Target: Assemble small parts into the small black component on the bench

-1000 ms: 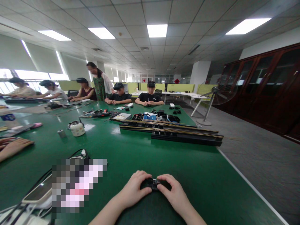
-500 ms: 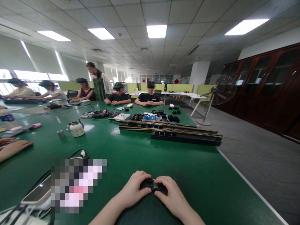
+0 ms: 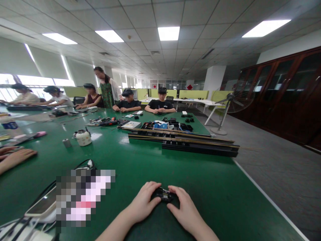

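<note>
Resting low in the middle of the frame on the green table, a small black part with a glint of metal on top sat pinched between both hands: the left hand curled onto its left end, the right hand onto its right, fingers bent close.

Green table, seemingly black part, white teapot
</note>
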`<state>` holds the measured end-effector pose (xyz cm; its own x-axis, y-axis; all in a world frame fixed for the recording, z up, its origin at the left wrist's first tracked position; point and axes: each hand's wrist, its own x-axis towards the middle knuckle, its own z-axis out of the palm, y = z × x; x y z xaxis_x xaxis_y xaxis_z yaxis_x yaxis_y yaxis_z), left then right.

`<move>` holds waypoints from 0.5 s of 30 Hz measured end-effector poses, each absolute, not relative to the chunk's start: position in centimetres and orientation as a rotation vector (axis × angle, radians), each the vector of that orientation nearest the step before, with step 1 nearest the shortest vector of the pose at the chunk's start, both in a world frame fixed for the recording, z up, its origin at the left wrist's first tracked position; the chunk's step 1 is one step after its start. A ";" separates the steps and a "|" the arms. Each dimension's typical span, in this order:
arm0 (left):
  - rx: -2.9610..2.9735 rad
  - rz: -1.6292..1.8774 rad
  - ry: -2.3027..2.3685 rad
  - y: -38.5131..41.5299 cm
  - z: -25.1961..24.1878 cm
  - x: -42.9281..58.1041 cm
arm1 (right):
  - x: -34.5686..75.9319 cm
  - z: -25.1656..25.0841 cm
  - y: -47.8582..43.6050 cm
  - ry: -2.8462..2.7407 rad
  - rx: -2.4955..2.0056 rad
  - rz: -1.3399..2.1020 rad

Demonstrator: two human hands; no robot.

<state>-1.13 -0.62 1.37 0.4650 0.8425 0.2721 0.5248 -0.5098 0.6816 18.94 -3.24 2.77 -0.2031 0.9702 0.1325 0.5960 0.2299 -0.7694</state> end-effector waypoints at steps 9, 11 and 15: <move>2.180 0.808 1.134 -0.6 1.2 -1.1 | 19.0 2.9 -3.3 -1.875 -1.446 0.781; 2.180 0.800 1.134 -0.6 1.4 -1.1 | 19.0 2.9 -3.3 -1.872 -1.450 0.787; 2.181 0.803 1.130 -0.7 1.7 -1.1 | 19.0 2.9 -3.3 -1.866 -1.442 0.794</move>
<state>-1.06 -0.74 1.66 0.4680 0.8466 0.2537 0.5181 -0.4954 0.6973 19.03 -3.34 2.91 -0.1919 0.9735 0.1241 0.5856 0.2151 -0.7815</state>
